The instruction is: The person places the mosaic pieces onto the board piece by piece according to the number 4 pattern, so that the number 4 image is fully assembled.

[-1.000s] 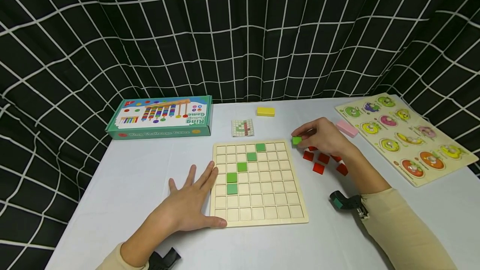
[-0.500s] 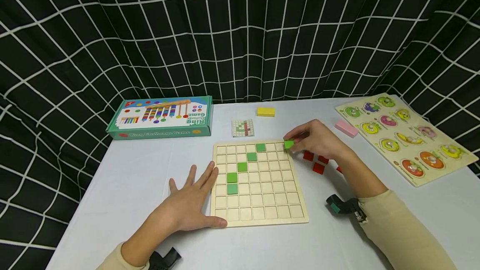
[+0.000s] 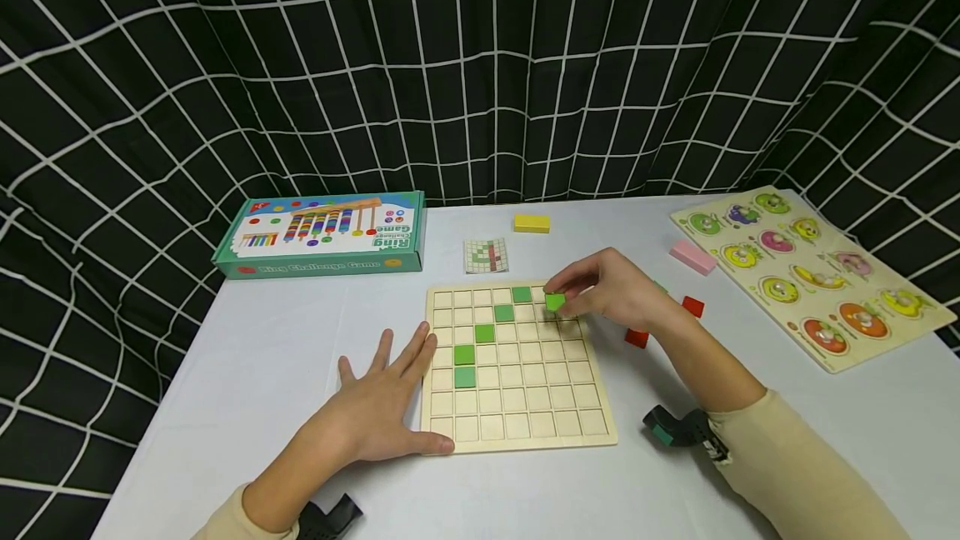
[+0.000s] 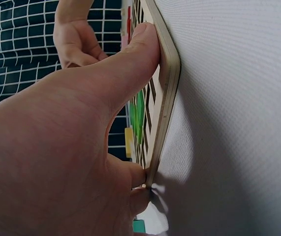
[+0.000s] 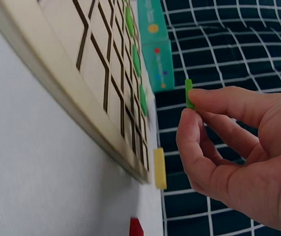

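Observation:
My right hand [image 3: 615, 294] pinches a thin green square tile [image 3: 555, 302] between thumb and fingertips, over the upper right part of the wooden grid board [image 3: 525, 446]. In the right wrist view the tile [image 5: 189, 93] shows edge-on, raised off the board. My left hand [image 3: 378, 415] lies with fingers spread at the board's left side. Its thumb rests on the near left corner, and its fingertips touch the left edge. Several green tiles [image 3: 484, 333] sit in the board's squares, stepping diagonally from upper right down to the left.
Red tiles [image 3: 637, 338] lie right of the board, partly hidden by my right hand. Behind the board are a small grid pattern card [image 3: 486, 257] and a yellow block [image 3: 531, 224]. A green game box [image 3: 318, 236] stands back left; a pink block [image 3: 693, 257] and fruit puzzle board [image 3: 817, 273] lie right.
My right hand has carried the green tile leftward, from beside the red tiles to over the board's upper right squares. The left hand has stayed in place.

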Action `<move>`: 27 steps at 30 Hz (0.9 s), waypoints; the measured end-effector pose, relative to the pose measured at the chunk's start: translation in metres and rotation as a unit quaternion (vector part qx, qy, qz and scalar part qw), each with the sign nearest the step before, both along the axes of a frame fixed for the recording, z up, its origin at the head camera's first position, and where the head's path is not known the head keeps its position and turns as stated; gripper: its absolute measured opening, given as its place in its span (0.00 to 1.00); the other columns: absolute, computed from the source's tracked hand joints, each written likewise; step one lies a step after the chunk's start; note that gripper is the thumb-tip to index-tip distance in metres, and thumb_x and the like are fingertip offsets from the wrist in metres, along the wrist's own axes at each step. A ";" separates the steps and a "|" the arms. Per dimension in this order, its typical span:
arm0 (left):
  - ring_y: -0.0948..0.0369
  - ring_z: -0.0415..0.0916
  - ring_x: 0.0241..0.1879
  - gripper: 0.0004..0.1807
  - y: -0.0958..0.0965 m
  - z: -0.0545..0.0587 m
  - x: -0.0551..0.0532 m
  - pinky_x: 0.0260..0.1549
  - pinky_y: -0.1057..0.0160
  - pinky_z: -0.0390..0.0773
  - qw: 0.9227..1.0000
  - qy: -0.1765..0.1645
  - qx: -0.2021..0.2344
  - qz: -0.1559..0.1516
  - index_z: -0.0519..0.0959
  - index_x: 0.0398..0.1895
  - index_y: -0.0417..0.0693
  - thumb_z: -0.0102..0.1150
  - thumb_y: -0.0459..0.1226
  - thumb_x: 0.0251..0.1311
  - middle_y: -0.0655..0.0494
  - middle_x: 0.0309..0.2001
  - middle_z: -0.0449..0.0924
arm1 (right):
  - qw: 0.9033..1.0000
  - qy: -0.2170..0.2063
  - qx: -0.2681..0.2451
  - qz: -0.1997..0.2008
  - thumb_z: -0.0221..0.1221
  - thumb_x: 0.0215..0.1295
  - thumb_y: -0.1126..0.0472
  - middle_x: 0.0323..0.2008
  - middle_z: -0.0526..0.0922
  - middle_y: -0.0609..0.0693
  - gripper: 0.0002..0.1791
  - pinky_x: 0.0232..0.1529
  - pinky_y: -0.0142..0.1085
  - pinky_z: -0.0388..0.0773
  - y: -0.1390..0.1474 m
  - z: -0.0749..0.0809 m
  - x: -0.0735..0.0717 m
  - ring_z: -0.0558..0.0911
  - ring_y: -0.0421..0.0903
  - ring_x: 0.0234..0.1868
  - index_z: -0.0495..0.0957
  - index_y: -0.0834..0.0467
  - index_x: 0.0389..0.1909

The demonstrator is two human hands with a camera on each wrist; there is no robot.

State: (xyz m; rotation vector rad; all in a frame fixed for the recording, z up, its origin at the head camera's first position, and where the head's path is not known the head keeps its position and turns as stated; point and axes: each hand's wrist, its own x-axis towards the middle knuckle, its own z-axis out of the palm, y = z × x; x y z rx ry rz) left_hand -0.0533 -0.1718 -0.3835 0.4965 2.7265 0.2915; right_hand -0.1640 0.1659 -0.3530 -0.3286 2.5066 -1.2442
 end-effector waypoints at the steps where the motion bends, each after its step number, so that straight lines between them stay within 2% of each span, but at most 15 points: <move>1: 0.36 0.36 0.83 0.73 0.000 0.000 0.000 0.58 0.10 0.46 1.000 0.000 0.000 0.000 0.43 0.87 0.56 0.66 0.77 0.44 0.63 0.86 0.33 | 1.000 -0.002 -0.004 0.002 0.76 0.54 0.65 0.38 0.88 0.53 0.16 0.40 0.35 0.76 -0.002 0.000 0.001 0.81 0.49 0.42 0.91 0.56 0.46; 9: 0.36 0.36 0.83 0.73 0.001 0.000 -0.001 0.57 0.10 0.46 1.000 0.003 0.004 -0.002 0.44 0.86 0.55 0.67 0.76 0.44 0.62 0.86 0.34 | 0.999 -0.016 -0.027 0.012 0.76 0.53 0.68 0.38 0.88 0.54 0.16 0.41 0.33 0.77 -0.020 -0.003 0.013 0.80 0.48 0.40 0.91 0.59 0.45; 27: 0.35 0.37 0.83 0.73 0.001 0.000 0.000 0.57 0.10 0.47 1.000 -0.002 -0.004 0.001 0.44 0.87 0.55 0.65 0.78 0.44 0.61 0.86 0.34 | 0.998 -0.035 -0.031 0.044 0.75 0.53 0.71 0.39 0.89 0.51 0.14 0.41 0.35 0.81 -0.059 -0.015 0.035 0.81 0.46 0.37 0.91 0.58 0.41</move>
